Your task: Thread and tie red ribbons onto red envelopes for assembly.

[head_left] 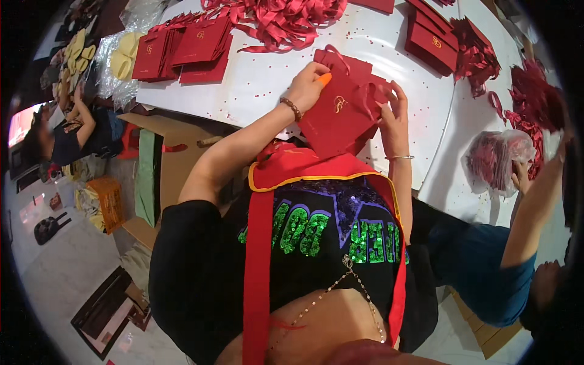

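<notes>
A red paper gift bag (322, 118) with a gold emblem is held up in front of my apron, over the near edge of the white table. My left hand (307, 90) grips its upper left edge; an orange cover sits on one finger. At the right edge, my right hand (394, 121) is closed, its thumb and fingers pinching beside a red ribbon handle (367, 100). Another red panel shows behind the front one; whether it is a second bag, I cannot tell. The red ribbon of the bag also loops at the top.
Stacks of red bags lie at the left (204, 45) and right (432, 42) of the white table (243, 103). A heap of red ribbons (286, 21) lies at the back, among small red specks. At right, a co-worker's hand touches a plastic-wrapped bundle (499, 159). A cardboard box (176, 137) stands left.
</notes>
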The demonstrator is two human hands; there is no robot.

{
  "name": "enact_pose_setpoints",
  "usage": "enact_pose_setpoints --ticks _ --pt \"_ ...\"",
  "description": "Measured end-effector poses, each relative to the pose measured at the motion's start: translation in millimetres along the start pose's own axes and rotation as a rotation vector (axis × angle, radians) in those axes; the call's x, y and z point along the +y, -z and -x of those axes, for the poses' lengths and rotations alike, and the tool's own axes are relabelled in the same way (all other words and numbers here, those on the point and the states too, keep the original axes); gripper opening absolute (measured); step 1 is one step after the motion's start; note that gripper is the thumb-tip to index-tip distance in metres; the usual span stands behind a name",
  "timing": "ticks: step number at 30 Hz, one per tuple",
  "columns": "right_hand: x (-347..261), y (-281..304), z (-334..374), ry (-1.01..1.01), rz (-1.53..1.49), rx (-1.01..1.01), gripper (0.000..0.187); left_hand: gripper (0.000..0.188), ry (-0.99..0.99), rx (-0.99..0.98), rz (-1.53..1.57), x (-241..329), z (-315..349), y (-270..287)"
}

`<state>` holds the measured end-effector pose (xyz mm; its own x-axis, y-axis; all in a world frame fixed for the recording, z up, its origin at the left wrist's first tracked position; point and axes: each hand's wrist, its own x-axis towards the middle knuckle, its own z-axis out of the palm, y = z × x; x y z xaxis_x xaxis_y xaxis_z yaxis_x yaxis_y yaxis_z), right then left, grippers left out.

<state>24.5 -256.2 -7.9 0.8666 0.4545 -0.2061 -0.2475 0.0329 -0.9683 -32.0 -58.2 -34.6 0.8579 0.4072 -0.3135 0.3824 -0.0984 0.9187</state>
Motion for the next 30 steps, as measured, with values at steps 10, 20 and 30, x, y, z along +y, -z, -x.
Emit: enact_pose_setpoints --ticks 10,20,30 --pt "14.9 -2.5 -15.3 0.099 0.109 -0.006 0.036 0.021 -0.033 -0.028 0.175 -13.7 -16.2 14.0" --pt "14.0 29.2 -29.9 0.0 0.107 -0.207 0.03 0.018 -0.37 0.157 -0.826 -60.9 -52.5 75.9" --pt "20.6 8.7 -2.1 0.3 0.738 -0.028 0.029 0.01 -0.537 -0.194 -0.836 -72.2 48.6 96.9"
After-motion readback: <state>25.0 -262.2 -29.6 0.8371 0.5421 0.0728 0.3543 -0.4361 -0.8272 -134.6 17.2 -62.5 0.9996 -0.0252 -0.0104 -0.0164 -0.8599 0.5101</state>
